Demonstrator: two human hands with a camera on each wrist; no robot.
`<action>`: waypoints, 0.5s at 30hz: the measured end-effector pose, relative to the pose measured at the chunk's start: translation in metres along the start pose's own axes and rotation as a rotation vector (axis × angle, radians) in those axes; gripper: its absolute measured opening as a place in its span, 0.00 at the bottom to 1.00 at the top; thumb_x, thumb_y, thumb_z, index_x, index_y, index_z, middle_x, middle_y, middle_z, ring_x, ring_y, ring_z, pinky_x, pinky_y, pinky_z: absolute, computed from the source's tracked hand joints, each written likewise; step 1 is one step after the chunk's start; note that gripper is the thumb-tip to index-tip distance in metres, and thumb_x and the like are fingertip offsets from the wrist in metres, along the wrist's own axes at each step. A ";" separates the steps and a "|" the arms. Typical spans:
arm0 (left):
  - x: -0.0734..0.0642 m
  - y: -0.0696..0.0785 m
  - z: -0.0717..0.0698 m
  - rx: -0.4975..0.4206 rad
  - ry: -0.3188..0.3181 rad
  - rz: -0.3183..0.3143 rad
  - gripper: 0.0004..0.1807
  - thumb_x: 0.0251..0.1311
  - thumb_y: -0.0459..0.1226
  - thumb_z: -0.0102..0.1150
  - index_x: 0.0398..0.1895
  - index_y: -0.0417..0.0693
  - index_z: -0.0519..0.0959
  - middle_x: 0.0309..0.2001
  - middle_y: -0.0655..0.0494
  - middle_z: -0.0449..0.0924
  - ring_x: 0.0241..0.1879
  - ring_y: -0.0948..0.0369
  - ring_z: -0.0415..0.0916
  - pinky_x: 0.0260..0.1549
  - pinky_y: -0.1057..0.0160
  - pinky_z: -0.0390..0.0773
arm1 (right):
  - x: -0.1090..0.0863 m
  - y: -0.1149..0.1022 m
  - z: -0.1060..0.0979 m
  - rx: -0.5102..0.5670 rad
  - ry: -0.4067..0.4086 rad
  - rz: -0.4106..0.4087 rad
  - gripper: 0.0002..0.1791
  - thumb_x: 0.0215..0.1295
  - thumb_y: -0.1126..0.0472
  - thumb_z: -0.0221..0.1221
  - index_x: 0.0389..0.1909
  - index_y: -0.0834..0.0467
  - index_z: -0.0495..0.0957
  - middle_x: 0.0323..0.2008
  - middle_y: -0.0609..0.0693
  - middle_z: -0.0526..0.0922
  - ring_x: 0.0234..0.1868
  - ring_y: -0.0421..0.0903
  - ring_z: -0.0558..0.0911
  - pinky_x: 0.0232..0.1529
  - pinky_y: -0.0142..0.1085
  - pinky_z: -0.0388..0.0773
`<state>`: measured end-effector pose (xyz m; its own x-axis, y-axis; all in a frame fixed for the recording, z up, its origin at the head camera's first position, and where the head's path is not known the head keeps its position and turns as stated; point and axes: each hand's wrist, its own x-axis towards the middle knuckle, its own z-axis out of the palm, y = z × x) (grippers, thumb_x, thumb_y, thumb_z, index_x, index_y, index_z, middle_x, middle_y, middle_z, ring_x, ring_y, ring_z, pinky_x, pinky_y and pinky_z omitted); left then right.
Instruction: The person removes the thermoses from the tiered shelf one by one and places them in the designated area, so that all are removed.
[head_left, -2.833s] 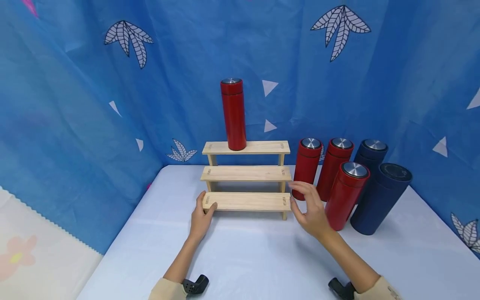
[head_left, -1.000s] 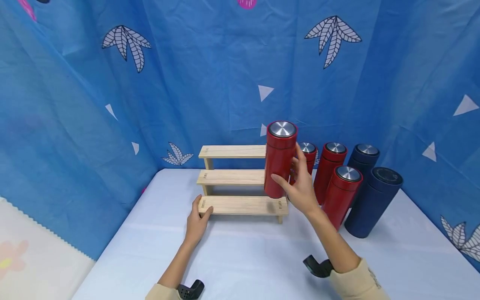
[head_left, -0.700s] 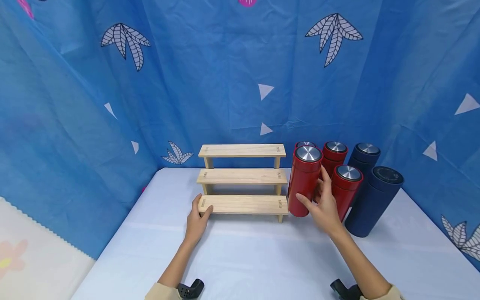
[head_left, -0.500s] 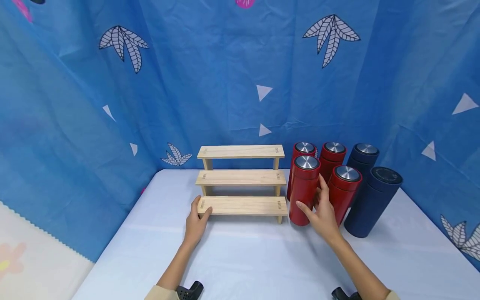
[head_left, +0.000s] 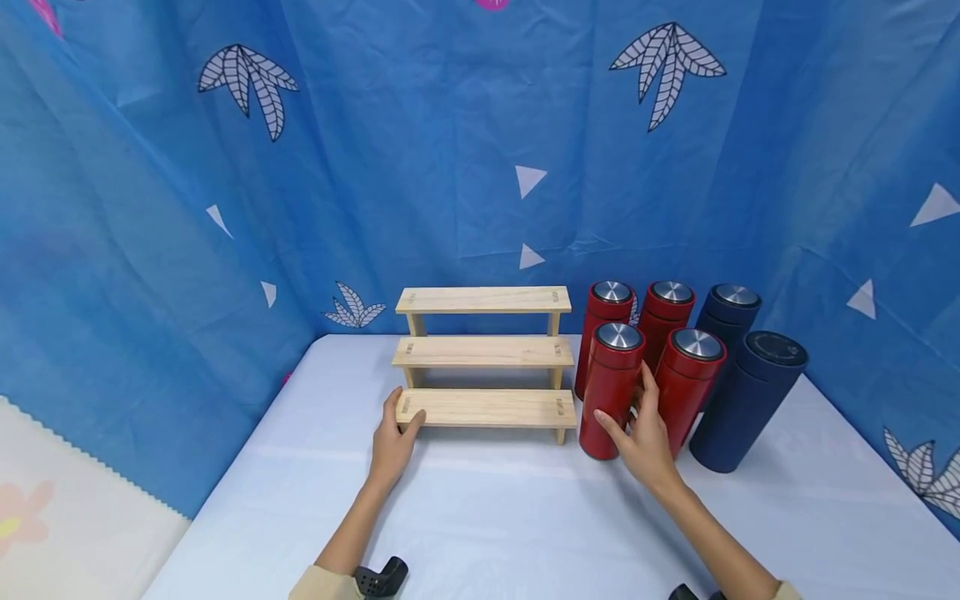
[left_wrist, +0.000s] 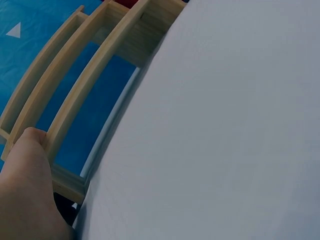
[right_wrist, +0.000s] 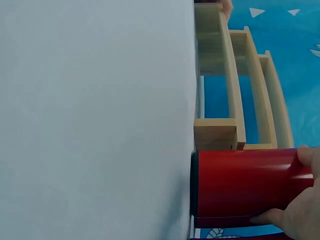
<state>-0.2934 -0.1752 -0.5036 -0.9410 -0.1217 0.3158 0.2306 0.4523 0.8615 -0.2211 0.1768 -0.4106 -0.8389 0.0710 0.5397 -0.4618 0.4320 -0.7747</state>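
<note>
A three-tier wooden display stand (head_left: 483,352) stands on the white table, its steps bare. My left hand (head_left: 393,442) grips the left end of its lowest step, thumb on the front; the left wrist view shows part of that hand (left_wrist: 30,175) against the stand. Just right of the stand, a red thermos flask (head_left: 609,396) with a silver lid top stands upright on the table. My right hand (head_left: 647,437) holds it from the right, thumb in front and fingers round the back. In the right wrist view the flask's dark base (right_wrist: 194,185) meets the tablecloth.
Several other flasks crowd the right side: a red one (head_left: 596,321) behind the held one, another red one (head_left: 658,329), a nearer red one (head_left: 686,387) beside my right hand, and dark blue ones (head_left: 750,404). A blue patterned curtain (head_left: 450,167) hangs behind.
The red thermos flask was on the stand's top step. My right hand took it, brought it down and right, and lowered it to the table. My left hand stayed on the stand.
</note>
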 end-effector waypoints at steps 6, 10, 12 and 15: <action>0.001 0.000 -0.001 -0.007 -0.005 -0.011 0.38 0.63 0.50 0.52 0.70 0.44 0.50 0.68 0.41 0.55 0.66 0.46 0.53 0.63 0.48 0.54 | -0.002 -0.001 0.000 -0.002 0.011 -0.007 0.50 0.52 0.77 0.62 0.69 0.64 0.39 0.62 0.69 0.58 0.61 0.67 0.61 0.49 0.62 0.66; 0.000 0.000 -0.002 -0.014 -0.005 -0.030 0.38 0.63 0.51 0.52 0.70 0.46 0.50 0.68 0.42 0.54 0.67 0.47 0.51 0.63 0.48 0.53 | -0.002 0.005 0.001 -0.051 0.060 -0.043 0.52 0.49 0.78 0.63 0.70 0.62 0.40 0.63 0.65 0.58 0.62 0.63 0.62 0.52 0.57 0.66; 0.000 0.000 -0.003 -0.014 0.031 -0.051 0.36 0.63 0.51 0.52 0.69 0.46 0.53 0.67 0.42 0.57 0.65 0.47 0.54 0.61 0.47 0.57 | -0.003 0.009 0.001 -0.086 0.097 -0.098 0.54 0.47 0.78 0.64 0.71 0.60 0.42 0.65 0.62 0.58 0.62 0.59 0.63 0.55 0.50 0.67; 0.002 0.005 -0.005 -0.049 0.146 -0.085 0.31 0.63 0.45 0.53 0.66 0.43 0.60 0.61 0.41 0.65 0.60 0.46 0.62 0.57 0.48 0.64 | -0.004 0.007 -0.004 -0.145 0.159 -0.217 0.54 0.43 0.78 0.66 0.70 0.58 0.46 0.66 0.58 0.58 0.63 0.54 0.62 0.59 0.35 0.64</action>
<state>-0.2925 -0.1777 -0.4964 -0.9127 -0.2861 0.2917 0.1664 0.3917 0.9049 -0.2195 0.1829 -0.4169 -0.6643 0.0978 0.7411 -0.5697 0.5756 -0.5866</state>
